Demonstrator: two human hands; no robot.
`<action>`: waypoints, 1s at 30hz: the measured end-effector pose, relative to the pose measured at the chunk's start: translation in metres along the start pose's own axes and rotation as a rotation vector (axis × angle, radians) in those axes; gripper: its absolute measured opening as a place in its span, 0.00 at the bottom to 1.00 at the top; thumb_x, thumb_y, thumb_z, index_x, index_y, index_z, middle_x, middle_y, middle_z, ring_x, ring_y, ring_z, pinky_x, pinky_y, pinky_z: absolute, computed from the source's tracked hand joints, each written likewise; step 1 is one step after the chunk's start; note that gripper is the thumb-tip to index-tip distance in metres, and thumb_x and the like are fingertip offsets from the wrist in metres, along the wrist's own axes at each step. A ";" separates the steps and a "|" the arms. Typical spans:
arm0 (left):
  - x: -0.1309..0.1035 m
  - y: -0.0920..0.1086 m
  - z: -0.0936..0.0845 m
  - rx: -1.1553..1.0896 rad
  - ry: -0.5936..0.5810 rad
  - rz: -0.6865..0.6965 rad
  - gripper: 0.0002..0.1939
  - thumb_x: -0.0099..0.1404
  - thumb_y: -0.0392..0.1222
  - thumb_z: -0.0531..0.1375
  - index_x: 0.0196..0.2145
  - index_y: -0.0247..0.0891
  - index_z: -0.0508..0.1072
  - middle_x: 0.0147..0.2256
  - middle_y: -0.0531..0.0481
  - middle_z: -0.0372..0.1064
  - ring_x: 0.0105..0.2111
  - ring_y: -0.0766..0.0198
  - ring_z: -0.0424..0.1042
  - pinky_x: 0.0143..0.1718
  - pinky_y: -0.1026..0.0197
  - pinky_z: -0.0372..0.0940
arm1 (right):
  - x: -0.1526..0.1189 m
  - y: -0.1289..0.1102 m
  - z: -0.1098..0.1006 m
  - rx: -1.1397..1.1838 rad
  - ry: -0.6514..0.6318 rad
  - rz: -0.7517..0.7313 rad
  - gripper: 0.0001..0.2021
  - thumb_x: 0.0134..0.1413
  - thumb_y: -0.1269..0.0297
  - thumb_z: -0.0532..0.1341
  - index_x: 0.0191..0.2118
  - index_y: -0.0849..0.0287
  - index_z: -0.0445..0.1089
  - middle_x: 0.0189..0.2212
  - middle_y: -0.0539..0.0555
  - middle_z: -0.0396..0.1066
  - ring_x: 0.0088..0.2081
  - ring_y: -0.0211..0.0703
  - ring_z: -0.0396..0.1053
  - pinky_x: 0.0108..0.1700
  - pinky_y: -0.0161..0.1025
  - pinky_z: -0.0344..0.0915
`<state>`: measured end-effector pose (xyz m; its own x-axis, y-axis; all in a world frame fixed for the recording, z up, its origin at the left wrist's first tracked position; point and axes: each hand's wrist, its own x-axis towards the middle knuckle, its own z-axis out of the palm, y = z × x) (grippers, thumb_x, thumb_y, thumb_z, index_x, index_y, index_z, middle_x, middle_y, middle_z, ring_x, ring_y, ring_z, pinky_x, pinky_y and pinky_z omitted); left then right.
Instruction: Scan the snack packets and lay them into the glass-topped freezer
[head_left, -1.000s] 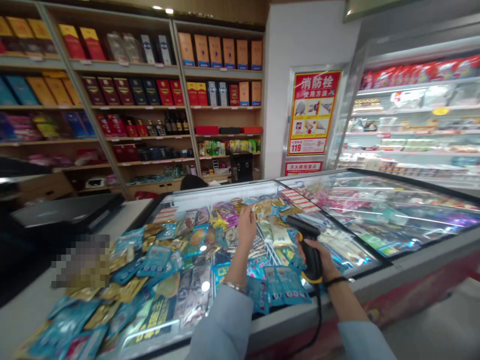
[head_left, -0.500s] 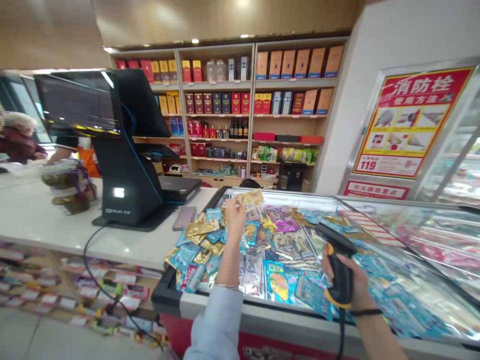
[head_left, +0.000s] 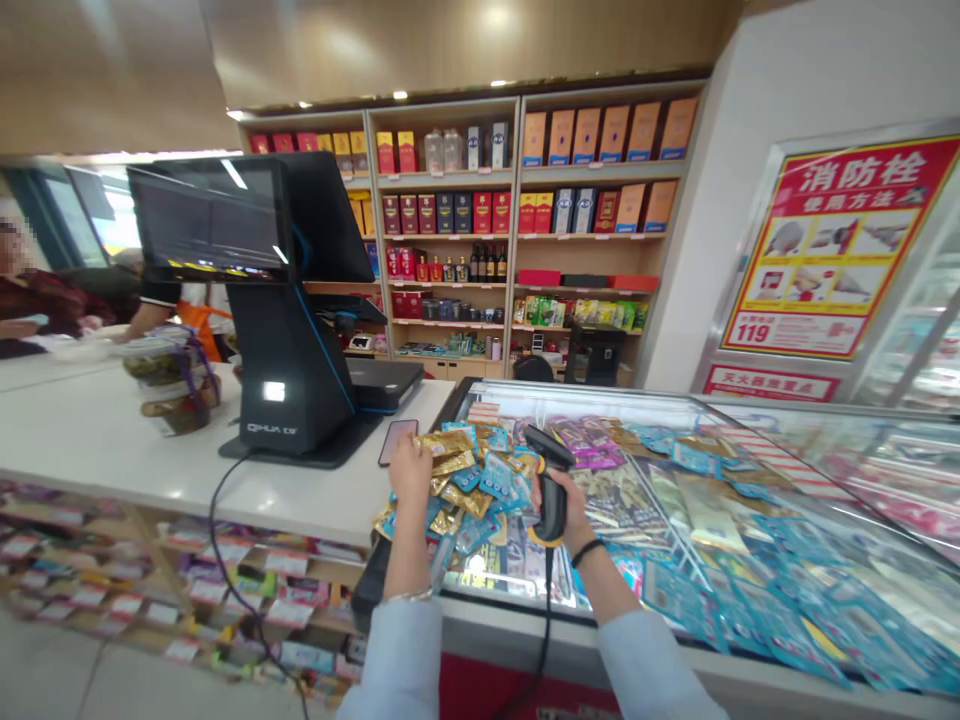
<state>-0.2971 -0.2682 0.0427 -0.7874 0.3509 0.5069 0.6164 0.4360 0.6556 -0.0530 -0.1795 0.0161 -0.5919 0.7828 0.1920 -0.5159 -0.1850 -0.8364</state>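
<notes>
Left hand (head_left: 410,470) pinches the left end of one gold foil packet (head_left: 448,443), long axis roughly left-to-right, by the packet pile (head_left: 470,500); right hand (head_left: 574,512), farther right, grips a black barcode scanner (head_left: 553,508).

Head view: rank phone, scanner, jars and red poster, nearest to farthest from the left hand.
1. Phone, beside the left hand
2. Scanner, in the right hand
3. Jars, on the counter at left
4. Red poster, far right
</notes>
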 end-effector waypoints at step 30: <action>-0.023 0.013 0.008 0.180 0.023 0.062 0.19 0.64 0.48 0.52 0.44 0.34 0.73 0.44 0.38 0.71 0.43 0.51 0.69 0.44 0.54 0.62 | 0.001 0.016 0.002 -0.016 0.112 0.115 0.16 0.38 0.51 0.66 0.26 0.61 0.71 0.12 0.48 0.66 0.11 0.35 0.60 0.13 0.31 0.60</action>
<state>-0.2703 -0.2639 0.0353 -0.7464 0.3634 0.5575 0.6538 0.5564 0.5127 -0.0624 -0.1830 0.0038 -0.5731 0.8187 0.0368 -0.4384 -0.2684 -0.8578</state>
